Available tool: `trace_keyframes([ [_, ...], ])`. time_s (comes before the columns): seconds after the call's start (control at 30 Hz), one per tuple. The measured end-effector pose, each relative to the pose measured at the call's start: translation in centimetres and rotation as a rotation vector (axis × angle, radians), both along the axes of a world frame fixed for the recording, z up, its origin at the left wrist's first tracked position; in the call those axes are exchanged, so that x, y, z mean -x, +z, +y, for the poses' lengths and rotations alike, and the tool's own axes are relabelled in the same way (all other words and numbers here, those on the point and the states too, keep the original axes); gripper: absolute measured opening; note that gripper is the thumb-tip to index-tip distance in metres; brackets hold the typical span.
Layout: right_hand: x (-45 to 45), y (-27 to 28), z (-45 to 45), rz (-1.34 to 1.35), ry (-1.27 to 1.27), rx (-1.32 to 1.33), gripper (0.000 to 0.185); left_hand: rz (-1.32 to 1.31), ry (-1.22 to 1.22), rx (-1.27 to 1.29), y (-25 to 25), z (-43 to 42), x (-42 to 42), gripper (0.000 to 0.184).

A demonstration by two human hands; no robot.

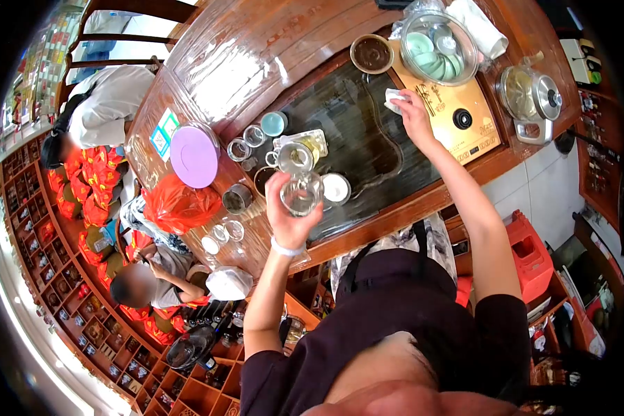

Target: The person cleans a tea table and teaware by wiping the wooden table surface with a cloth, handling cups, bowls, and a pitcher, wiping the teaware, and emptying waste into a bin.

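My left hand (288, 220) is closed around a clear glass cup (302, 195), held over the near edge of the tea tray (367, 145). Just beyond it stands a glass pitcher (296, 158) with pale liquid, beside a clear rectangular holder (316, 143). A small white-filled cup (336, 188) sits to the right of the held cup. My right hand (417, 119) pinches a crumpled white cloth or tissue (395, 101) above the tray's right side, near a gold panel (457, 104).
A glass bowl of green cups (439, 47) and a brown bowl (371, 54) stand at the back. The glass kettle (528, 97) is far right. Leftward are a purple lid (193, 157), a red plastic bag (180, 206) and small glasses. Two people are beyond the table's left side.
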State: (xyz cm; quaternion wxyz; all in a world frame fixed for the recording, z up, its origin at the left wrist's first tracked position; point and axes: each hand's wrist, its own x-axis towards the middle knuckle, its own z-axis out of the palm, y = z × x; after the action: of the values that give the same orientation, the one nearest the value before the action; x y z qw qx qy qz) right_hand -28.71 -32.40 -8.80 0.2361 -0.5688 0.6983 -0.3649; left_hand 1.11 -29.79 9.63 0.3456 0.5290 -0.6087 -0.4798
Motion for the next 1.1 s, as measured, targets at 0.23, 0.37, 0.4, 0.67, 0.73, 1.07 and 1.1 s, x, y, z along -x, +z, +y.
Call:
trace_keyframes([
  [0.23,-6.4,-1.9,12.0,-0.01,0.309,-0.115,0.034,-0.147,0.047,-0.074,-3.4,10.4,-3.9,0.066],
  [0.37,-8.1,-0.6,13.6,0.038,0.294,-0.143,0.023,-0.08,0.149,-0.172,-5.0,12.7,-3.4,0.06],
  [0.4,-7.9,-0.5,13.4,0.036,0.315,-0.169,0.023,-0.065,0.136,-0.176,-5.4,12.8,-3.2,0.06],
  [0.67,-8.2,8.5,14.4,-0.638,0.296,-0.516,0.052,-0.17,-0.032,0.018,-7.2,11.4,0.1,0.064],
  [0.73,-8.4,8.4,15.6,-1.16,0.326,-0.593,0.066,-0.117,-0.092,0.139,-6.1,10.4,1.8,0.061],
  [1.07,-4.3,7.5,19.5,-2.003,0.1,-0.355,0.062,-0.178,-0.445,0.347,-4.9,9.8,12.7,0.062],
  [1.1,-3.4,7.7,19.9,-1.994,0.063,-0.302,0.058,-0.18,-0.484,0.347,-4.9,10.0,13.9,0.064],
])
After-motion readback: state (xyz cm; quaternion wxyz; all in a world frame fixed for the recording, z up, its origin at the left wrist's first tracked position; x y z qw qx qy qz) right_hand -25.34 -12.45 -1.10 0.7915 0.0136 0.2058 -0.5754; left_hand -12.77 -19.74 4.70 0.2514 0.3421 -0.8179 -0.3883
